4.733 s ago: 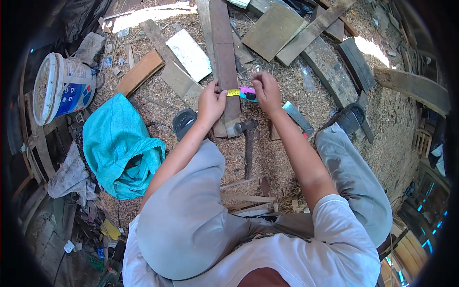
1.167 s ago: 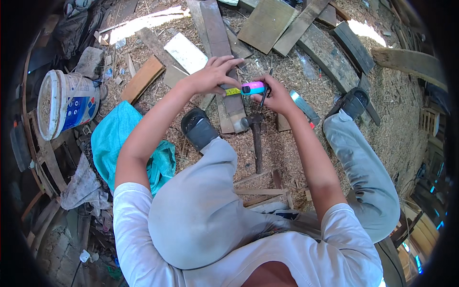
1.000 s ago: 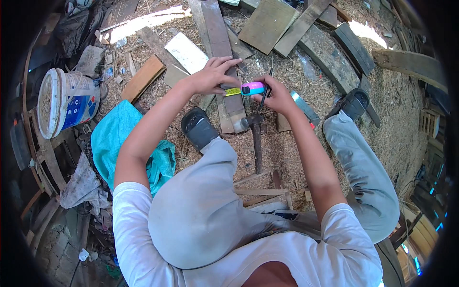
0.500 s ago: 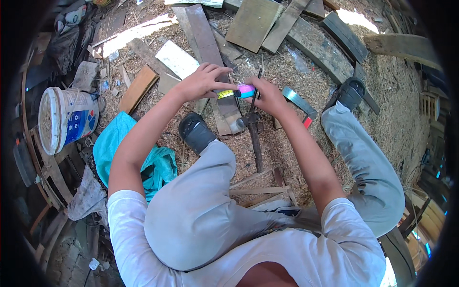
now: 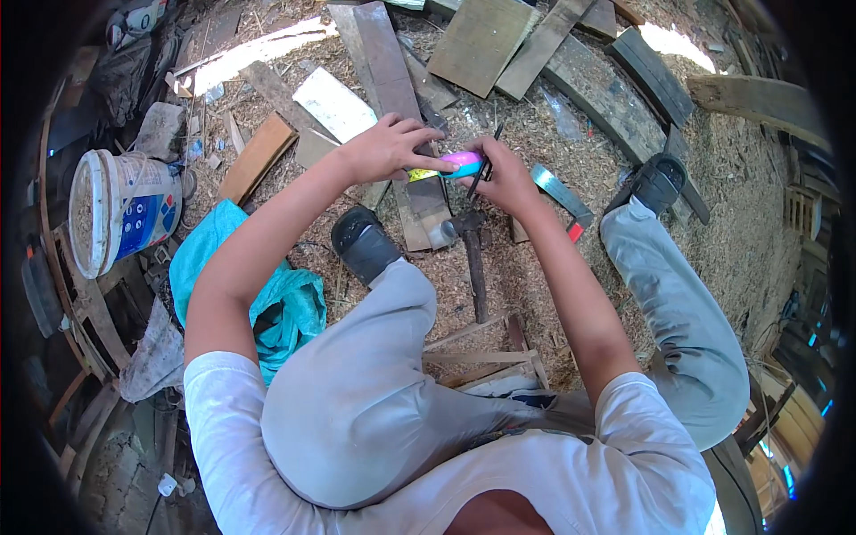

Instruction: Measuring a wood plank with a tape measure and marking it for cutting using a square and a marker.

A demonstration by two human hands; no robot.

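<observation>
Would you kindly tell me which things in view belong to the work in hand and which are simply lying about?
Apparently in use:
Tape measure, held in the right hand
Thin dark stick, also in that hand
Brown board, with the yellow strip across it

Apparently just lying about:
Hammer, nearby but not held
White bucket
Teal sack
White plank

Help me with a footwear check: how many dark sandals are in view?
2: left sandal, left of the hammer; right sandal, right of the pink-and-blue tape measure in the right hand. Clutter could hide others.
</observation>
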